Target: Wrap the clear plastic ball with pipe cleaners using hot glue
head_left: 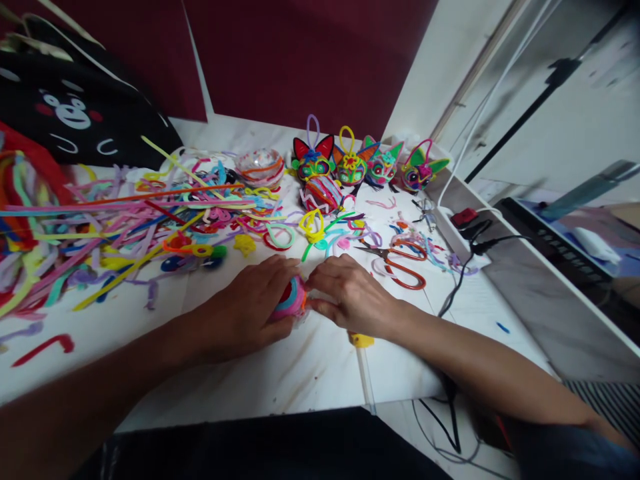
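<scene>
Between my hands on the white table is a small round ball wrapped in pipe cleaners (291,303), with pink, blue, red and orange bands showing. My left hand (255,300) curls around its left side, fingers over the top and thumb low in front. Against its right side, my right hand (345,290) presses with bent fingers and thumb close together at the orange edge. Part of the ball is hidden under my fingers. Just beyond my right hand lie scissors with orange handles (406,265), blades apart. A yellow piece (361,340) on a clear stick sits below my right wrist.
Heaps of coloured pipe cleaners (150,220) cover the left side. Finished animal-faced ornaments (350,167) stand at the back beside a wrapped half-ball (260,167). A black bag (75,100) is at back left. Black cables (465,267) run over the table's right edge.
</scene>
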Action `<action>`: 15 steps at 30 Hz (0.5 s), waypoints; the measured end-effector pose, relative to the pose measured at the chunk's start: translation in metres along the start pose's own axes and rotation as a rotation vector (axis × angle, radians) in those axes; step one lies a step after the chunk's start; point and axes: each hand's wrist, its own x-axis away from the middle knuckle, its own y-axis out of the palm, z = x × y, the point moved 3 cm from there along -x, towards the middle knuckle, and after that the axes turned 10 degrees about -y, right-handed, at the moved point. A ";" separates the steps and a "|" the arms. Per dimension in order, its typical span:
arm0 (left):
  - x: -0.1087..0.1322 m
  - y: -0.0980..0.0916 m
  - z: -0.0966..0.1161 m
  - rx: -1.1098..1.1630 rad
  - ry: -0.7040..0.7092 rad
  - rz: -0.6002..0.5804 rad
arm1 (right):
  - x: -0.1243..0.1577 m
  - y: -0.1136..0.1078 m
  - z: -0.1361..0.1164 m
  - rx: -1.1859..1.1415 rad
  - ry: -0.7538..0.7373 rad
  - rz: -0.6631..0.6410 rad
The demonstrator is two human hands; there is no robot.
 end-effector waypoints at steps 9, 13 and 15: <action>-0.002 0.007 0.000 0.021 0.003 0.016 | -0.012 -0.006 -0.002 -0.076 0.138 -0.062; -0.002 0.007 0.001 0.049 -0.030 0.019 | -0.019 -0.009 -0.003 -0.113 0.225 -0.130; -0.002 0.006 0.001 0.078 -0.038 0.018 | -0.022 -0.012 -0.004 -0.116 0.273 -0.173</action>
